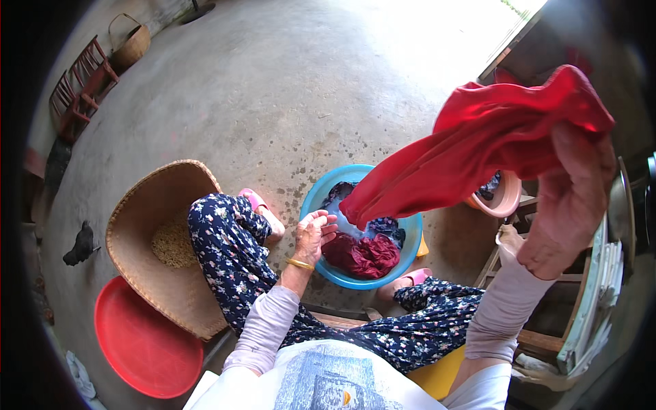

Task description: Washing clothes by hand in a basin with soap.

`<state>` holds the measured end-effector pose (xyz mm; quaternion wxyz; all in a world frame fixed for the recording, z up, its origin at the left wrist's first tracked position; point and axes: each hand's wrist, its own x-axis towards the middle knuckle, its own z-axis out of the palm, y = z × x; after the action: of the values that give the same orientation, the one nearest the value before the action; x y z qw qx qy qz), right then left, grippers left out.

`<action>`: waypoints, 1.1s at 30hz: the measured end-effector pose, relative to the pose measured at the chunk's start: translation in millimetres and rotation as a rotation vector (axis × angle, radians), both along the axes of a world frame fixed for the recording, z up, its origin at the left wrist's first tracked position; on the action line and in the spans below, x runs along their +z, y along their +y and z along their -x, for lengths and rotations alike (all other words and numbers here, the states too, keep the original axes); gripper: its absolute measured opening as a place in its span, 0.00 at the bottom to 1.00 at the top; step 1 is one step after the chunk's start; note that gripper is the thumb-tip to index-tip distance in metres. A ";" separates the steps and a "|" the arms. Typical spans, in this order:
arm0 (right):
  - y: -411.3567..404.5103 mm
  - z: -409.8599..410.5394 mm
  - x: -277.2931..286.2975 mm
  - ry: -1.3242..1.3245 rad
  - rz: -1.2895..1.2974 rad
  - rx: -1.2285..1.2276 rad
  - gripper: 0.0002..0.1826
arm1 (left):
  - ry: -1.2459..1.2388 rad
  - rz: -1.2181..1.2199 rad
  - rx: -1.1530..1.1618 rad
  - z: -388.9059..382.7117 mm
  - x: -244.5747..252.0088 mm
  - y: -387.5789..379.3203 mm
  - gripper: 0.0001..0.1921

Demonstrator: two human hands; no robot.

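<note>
My right hand point(569, 205), raised at the right, grips a bright red cloth or garment point(471, 143). The cloth stretches down and leftward, its narrow lower end hanging over a blue plastic basin point(311, 200). In the basin lie a bunched dark red cloth point(364, 256), dark patterned cloth point(389, 228) and cloudy, bluish water point(338, 212). My left hand point(313, 236), with a yellow bangle on the wrist, is over the basin's left rim. Its fingers are slightly bent and apart, with nothing seen in them, close to the red cloth's lower end.
A woven basket point(138, 220) holding grain-like pieces point(174, 241) stands left of my knee, beside a red round tray point(148, 348). An orange-pink bucket point(505, 197) with cloth is at right, near a wooden frame point(574, 307). A dark bird point(81, 245) is at far left.
</note>
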<state>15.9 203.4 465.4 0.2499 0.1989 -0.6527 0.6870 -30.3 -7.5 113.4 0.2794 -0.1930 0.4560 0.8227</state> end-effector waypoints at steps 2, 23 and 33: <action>4.6 0.4 -6.2 -0.014 -0.014 0.033 0.17 | 0.000 0.018 -0.019 -0.6 -0.4 1.3 0.12; -21.3 3.1 -216.7 -0.522 -0.042 -0.156 0.08 | 0.862 0.928 -0.566 5.0 4.0 16.2 0.57; -41.5 -6.9 -33.5 -0.105 -0.021 0.155 0.10 | 1.362 0.769 -0.924 39.4 29.8 29.1 0.60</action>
<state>22.9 161.9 431.9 0.1594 0.2150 -0.6548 0.7068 -69.7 21.6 143.2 0.1676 0.4574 0.7975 0.3560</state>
